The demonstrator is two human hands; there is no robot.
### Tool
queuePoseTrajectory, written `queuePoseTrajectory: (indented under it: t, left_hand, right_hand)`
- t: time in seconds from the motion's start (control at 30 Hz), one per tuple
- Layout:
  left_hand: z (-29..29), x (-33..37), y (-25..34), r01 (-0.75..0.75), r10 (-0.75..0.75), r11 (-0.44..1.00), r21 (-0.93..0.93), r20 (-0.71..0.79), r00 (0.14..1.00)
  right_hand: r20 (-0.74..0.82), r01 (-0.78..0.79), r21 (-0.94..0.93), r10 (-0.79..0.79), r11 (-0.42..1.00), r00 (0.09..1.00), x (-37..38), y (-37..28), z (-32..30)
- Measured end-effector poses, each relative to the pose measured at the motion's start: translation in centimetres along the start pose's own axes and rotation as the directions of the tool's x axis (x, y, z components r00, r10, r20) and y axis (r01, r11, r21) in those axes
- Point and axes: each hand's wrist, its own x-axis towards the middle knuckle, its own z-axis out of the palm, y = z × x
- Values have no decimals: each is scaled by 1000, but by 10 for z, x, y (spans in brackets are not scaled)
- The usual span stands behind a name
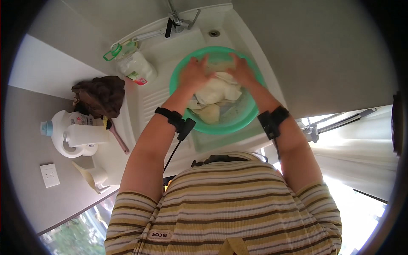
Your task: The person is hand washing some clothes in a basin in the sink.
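Observation:
A round green basin (174,80) sits in the white sink, with a wet cream-white cloth (219,91) bunched up in shallow water. Over the basin's far left part is my left hand (196,75), its fingers curved and apart, slightly blurred. Opposite it, at the far right, my right hand (243,73) also has its fingers spread, thumb toward the middle. Both hands are close to the cloth's far edge; whether the fingertips touch it I cannot tell. No cloth shows gripped in either hand. A black strap with a small device is on each forearm.
Behind the basin stand a metal faucet (182,23) and a drain hole (214,33). To the left are a clear jug (137,68) with a green handle, a dark brown cloth (104,95), white bottles (72,134) and a brush (119,137). A ribbed washboard slope (155,102) borders the basin.

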Motion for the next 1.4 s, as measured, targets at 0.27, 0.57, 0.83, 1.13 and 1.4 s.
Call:
queuePoseTrajectory:
  t: [0.27, 0.57, 0.83, 1.13, 1.4]
  left_hand:
    - [60, -25, -13, -106, 5, 944, 312, 308, 951]
    - [78, -19, -24, -154, 3, 913, 377, 371, 929]
    - [71, -21, -19, 72, -72, 997, -38, -2, 997]
    - [-22, -37, 0, -23, 25, 1000, -8, 245, 969]
    - [-94, 0, 6, 7, -26, 562, -827, -10, 1000]
  right_hand:
    - [314, 204, -527, -35, 825, 949, -26, 10, 64]
    - [441, 206, -552, 73, 808, 895, -34, -18, 48]
    - [96, -22, -20, 24, 1000, 995, 8, -6, 35]
    - [-34, 167, 202, -164, 965, 986, 8, -26, -76]
    - [261, 324, 94, -337, 941, 905, -34, -75, -115]
